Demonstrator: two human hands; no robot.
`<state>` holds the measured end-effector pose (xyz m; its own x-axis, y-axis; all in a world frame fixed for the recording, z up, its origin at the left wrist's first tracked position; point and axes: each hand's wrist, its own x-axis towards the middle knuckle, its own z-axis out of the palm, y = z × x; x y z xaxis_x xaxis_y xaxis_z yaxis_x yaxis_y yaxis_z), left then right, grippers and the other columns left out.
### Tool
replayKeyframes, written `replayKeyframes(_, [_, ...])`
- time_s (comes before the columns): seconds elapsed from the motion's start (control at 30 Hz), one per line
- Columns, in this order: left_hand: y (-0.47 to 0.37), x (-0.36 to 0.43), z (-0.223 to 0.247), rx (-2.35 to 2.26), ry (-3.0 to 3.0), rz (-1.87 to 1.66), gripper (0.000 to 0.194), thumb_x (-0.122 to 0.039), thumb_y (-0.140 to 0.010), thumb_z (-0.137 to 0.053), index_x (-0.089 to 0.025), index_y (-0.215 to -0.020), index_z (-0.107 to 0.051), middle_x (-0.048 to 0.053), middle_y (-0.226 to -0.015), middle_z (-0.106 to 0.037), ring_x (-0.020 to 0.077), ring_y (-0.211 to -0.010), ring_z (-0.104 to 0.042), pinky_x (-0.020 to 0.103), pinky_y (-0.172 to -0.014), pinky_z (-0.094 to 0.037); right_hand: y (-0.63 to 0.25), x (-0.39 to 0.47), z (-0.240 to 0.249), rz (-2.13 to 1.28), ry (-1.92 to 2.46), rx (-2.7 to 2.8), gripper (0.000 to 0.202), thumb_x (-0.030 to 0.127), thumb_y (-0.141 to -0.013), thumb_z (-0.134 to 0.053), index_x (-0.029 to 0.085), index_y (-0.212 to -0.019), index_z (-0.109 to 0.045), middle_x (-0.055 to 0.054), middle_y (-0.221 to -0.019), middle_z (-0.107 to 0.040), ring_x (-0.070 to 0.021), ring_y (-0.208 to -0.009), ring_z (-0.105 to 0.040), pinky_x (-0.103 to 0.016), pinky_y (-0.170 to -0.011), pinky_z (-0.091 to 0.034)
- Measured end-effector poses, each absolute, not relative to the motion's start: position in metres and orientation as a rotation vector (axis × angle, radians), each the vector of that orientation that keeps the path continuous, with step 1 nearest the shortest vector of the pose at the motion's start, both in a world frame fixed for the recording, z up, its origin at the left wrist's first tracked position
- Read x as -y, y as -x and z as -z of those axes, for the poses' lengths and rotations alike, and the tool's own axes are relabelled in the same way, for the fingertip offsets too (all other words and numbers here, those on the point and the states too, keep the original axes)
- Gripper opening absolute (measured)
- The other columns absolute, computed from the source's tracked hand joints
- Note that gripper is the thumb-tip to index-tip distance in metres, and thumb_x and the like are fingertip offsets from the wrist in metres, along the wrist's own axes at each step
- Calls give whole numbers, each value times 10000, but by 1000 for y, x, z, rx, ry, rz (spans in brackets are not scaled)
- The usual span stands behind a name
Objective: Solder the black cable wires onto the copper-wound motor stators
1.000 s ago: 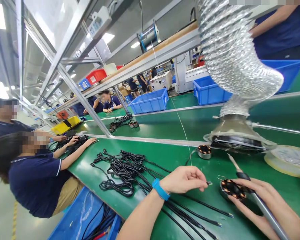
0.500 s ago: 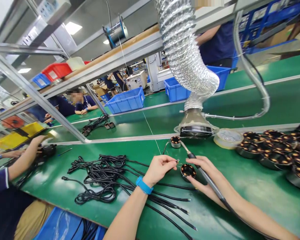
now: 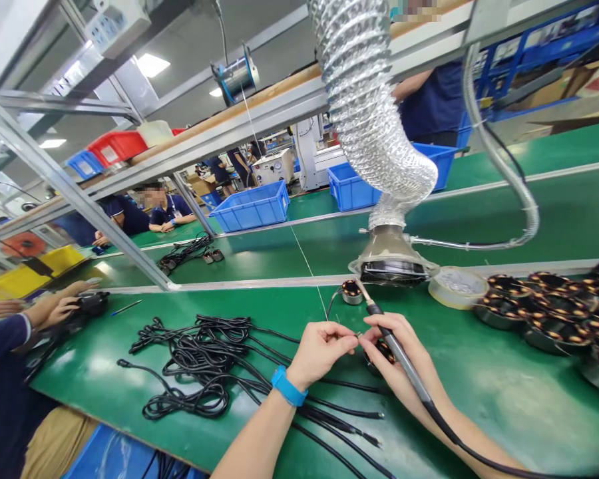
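Beyond the right hand (image 3: 404, 359), a fume hood (image 3: 387, 256) hangs low over the desk (image 3: 489, 406) from a silver duct (image 3: 364, 106), closing off the space ahead. A small metal hose (image 3: 522, 219) reaches the hood from the right. Just right of the hood, well past the right hand, lies a round, clear-sided roll (image 3: 458, 287), and next to it a crowd of motor coils (image 3: 556, 326) covers that side. Left of the left hand (image 3: 322, 356) is a tangle of black cables (image 3: 199, 362); several run under the left forearm, their bare ends coming out on the near side of the hands. Farther left are a pen (image 3: 126, 307) and a co-worker's hand (image 3: 62, 309). Two blue bins (image 3: 253, 207) stand well beyond both hands, and a thin pale thread (image 3: 307, 256) slants down to just behind the left hand. Markings on the white machine (image 3: 274, 166) in the distance are too small to read.

The left hand pinches a tiny wire end (image 3: 358, 335) between thumb and finger. The right hand grips a soldering iron (image 3: 403, 362), tip pointing away toward a single coil (image 3: 351, 293) beyond the hands. Another coil (image 3: 387, 352) sits half hidden behind the right fingers; whether they touch it cannot be told.
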<state>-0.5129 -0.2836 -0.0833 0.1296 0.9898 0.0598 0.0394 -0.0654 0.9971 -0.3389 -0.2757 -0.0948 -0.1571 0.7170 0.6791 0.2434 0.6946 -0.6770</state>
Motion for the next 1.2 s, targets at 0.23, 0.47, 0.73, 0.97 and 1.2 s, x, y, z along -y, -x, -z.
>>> replayKeyframes(0.23, [508,290,78,-1230,-1606,-1035,114,-206,-712,-698,-96,-736,-716,-31,-571,-512,56,-516,-329,206,-488,-251,336,278,89,-371,811,1766,282,316,-912,-651,260,-1178,-575,-61,-1140,-572,-197,-1092,-588,-283,-851,-513])
replayKeyframes(0.47, [504,299,69,-1219,-1837,-988,57,-177,-723,-673,-124,-704,-680,-21,-650,-564,68,-570,-437,198,-552,-326,340,278,78,-389,751,1716,188,246,-958,-584,246,-1146,-573,-41,-1017,-595,-154,-1069,-589,-224,-836,-484])
replayKeyframes(0.73, [517,296,59,-1138,-1585,-981,223,-333,-825,-692,-112,-793,-696,13,-710,-602,96,-658,-466,220,-639,-379,341,284,82,-597,760,1665,240,196,-935,-603,254,-1159,-537,-8,-864,-600,-170,-952,-598,-271,-845,-478])
replayKeyframes(0.97, [510,295,67,-1064,-1204,-961,307,-408,-773,-729,-118,-769,-628,-49,-548,-451,50,-440,-345,204,-439,-225,336,287,94,-552,780,1722,254,163,-934,-597,252,-1169,-558,-53,-1035,-602,-164,-985,-626,-247,-787,-514])
replayKeyframes(1.2, [506,291,71,-1178,-1159,-1077,206,-305,-724,-712,-117,-693,-631,-56,-526,-434,37,-462,-284,209,-480,-215,331,285,93,-505,836,1682,233,164,-928,-597,242,-1146,-578,-51,-1030,-605,-160,-930,-640,-267,-829,-519])
